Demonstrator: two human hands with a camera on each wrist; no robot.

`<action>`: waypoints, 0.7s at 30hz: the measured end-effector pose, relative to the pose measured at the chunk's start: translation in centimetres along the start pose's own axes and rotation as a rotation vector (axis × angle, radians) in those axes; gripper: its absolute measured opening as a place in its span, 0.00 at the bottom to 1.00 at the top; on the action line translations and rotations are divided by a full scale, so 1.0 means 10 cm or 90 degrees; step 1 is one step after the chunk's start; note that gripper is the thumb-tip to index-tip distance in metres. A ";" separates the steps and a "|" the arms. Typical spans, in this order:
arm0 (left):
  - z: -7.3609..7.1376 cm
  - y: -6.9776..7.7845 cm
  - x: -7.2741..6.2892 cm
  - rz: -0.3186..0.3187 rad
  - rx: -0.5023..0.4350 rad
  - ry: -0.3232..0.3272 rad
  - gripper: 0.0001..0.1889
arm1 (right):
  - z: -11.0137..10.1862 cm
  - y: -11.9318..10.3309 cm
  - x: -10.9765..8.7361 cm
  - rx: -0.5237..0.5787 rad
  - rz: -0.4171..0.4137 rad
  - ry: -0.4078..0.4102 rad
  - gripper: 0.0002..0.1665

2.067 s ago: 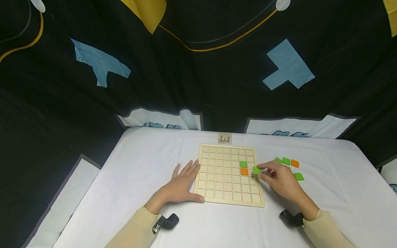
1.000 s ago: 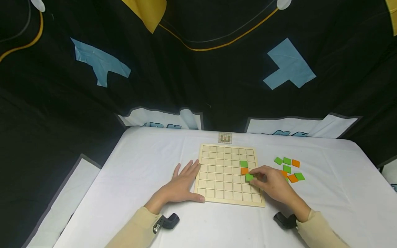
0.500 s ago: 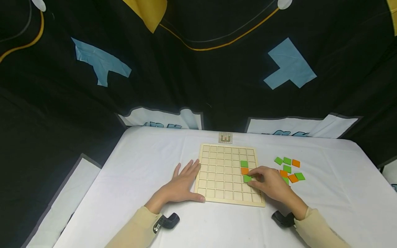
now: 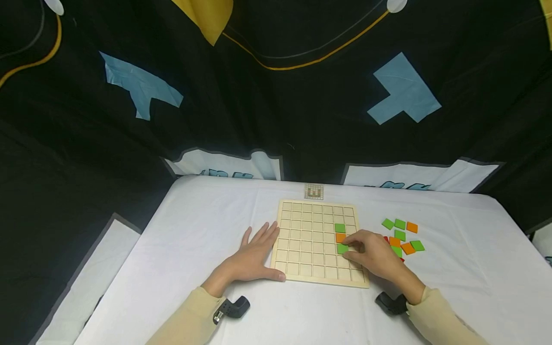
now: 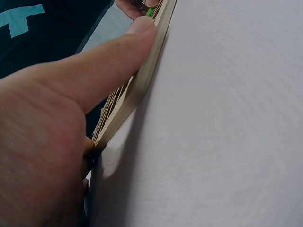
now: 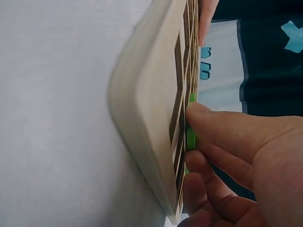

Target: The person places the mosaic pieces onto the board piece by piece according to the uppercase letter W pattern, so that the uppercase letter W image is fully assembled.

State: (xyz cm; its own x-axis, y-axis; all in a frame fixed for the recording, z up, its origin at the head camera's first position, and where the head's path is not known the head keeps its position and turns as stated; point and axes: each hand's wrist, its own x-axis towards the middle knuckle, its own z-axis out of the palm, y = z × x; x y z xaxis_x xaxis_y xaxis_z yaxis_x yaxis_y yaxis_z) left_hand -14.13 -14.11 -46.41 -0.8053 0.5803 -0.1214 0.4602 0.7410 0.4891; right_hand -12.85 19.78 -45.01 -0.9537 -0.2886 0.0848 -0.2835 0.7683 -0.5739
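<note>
A wooden grid board (image 4: 302, 244) lies on the white-covered table. My left hand (image 4: 250, 261) rests at its left edge with fingers spread; in the left wrist view the thumb (image 5: 113, 61) lies on the board's rim. My right hand (image 4: 375, 254) pinches a green square tile (image 4: 342, 249) between thumb and fingers at the cell just below an orange tile (image 4: 340, 237). Above the orange one sits another green tile (image 4: 339, 228). In the right wrist view the pinched green tile (image 6: 191, 137) stands slightly proud of the grid, and the thumb touches it.
Right of the board lie several loose green, orange and red tiles, among them an orange tile (image 4: 412, 227) and a green tile (image 4: 417, 246); my right hand partly hides the red ones. A small card with a grid pattern (image 4: 314, 191) lies beyond the board's far edge.
My right hand has carried the green tile from the board's right edge leftward and nearer to me, into the cell below the orange tile. The left hand has stayed put.
</note>
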 end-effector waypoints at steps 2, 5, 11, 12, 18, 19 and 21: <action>0.00 0.00 0.00 -0.001 0.001 0.000 0.66 | 0.01 0.00 0.00 0.000 0.002 0.000 0.14; -0.01 0.01 -0.01 -0.001 0.004 0.000 0.65 | 0.02 0.01 0.01 0.002 0.000 -0.001 0.14; -0.03 0.02 -0.02 -0.003 0.004 0.000 0.65 | 0.02 0.02 0.01 0.015 0.007 -0.003 0.15; -0.02 0.02 -0.02 -0.003 0.004 0.000 0.65 | 0.01 0.02 0.01 0.022 0.010 -0.005 0.16; -0.01 0.01 -0.01 -0.004 0.009 0.000 0.65 | -0.15 0.07 -0.07 0.052 0.036 0.017 0.19; -0.01 0.01 0.00 -0.003 0.008 0.000 0.65 | -0.20 0.09 -0.10 0.050 0.039 0.029 0.20; -0.01 0.01 0.00 -0.002 0.005 0.000 0.65 | -0.29 0.13 -0.14 0.045 0.045 0.054 0.19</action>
State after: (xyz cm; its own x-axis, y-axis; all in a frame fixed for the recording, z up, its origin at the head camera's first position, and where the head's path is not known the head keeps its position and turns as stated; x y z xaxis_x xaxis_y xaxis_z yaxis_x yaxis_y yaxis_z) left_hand -14.11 -14.09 -46.26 -0.8065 0.5783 -0.1228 0.4612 0.7454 0.4813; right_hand -12.15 22.79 -43.51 -0.9769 -0.1834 0.1097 -0.2108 0.7420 -0.6363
